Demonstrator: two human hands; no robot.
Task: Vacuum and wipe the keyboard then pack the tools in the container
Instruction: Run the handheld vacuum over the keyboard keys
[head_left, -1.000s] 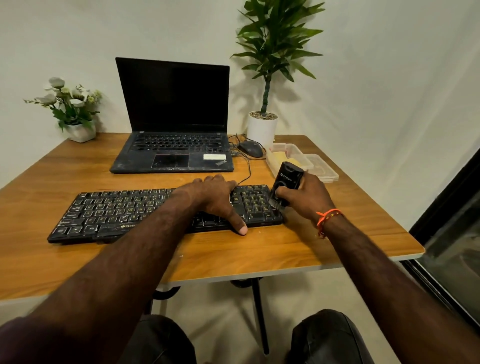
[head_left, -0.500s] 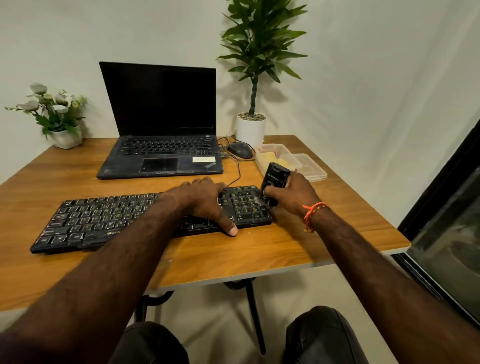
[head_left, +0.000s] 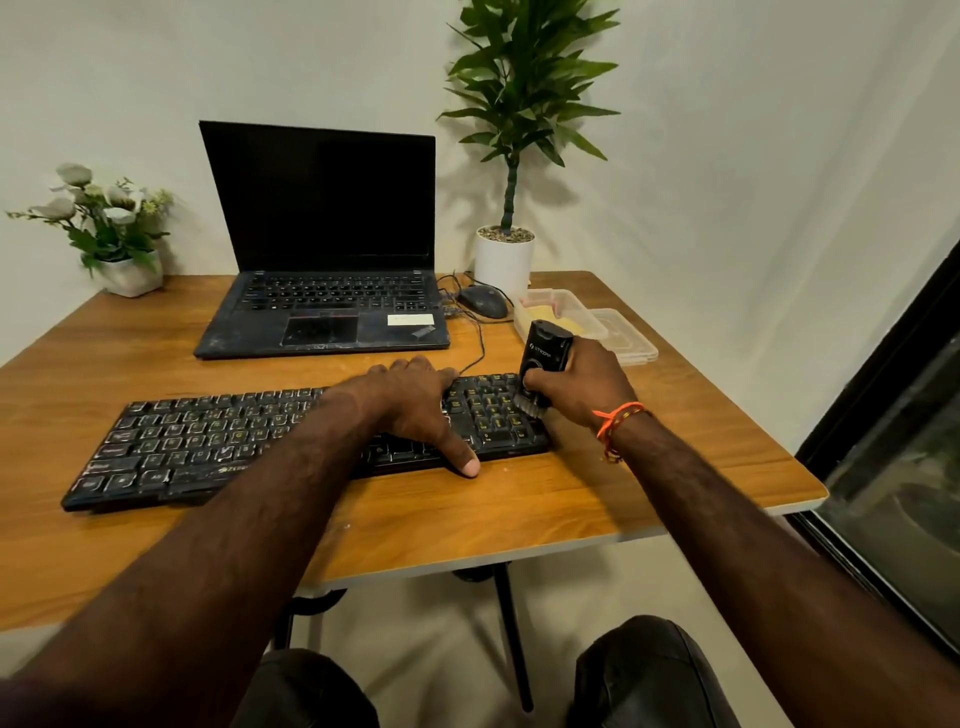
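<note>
The head view, the only one, shows the vacuuming stage under way and nothing beyond it begun. The right hand (head_left: 582, 387) is curled around a small black handheld vacuum (head_left: 543, 364), held roughly upright with its brush end down on the number-pad keys at the right end of the black keyboard (head_left: 218, 441); the thumb lies on the front of the vacuum body. The left hand (head_left: 415, 410) lies flat with relaxed, spread fingers over the keys just at 9 o'clock of the vacuum, thumb tip on the table at the keyboard's front edge — steadying it, by the look of it, and holding nothing. My reading is that much of the keyboard remains to be covered: pale specks still show on the keys toward its left end. Wiping looks not yet started; the clear plastic container (head_left: 563, 317) sits at 12 o'clock of the vacuum with something yellow, perhaps a cloth, inside it and its lid (head_left: 626, 340) lying just beside it at 3 o'clock, so packing is left too. The surface is a wooden table (head_left: 675, 483) with a pale edge. At 11 o'clock of the keyboard stands an open laptop (head_left: 322, 291), screen dark; a mouse (head_left: 483, 301) lies between it and the container, with a white potted plant (head_left: 506, 260) just behind. A small flower pot (head_left: 130, 270) sits at the far left corner. Plain pale walls rise behind — a dark-framed window (head_left: 893, 452) runs down the right.
</note>
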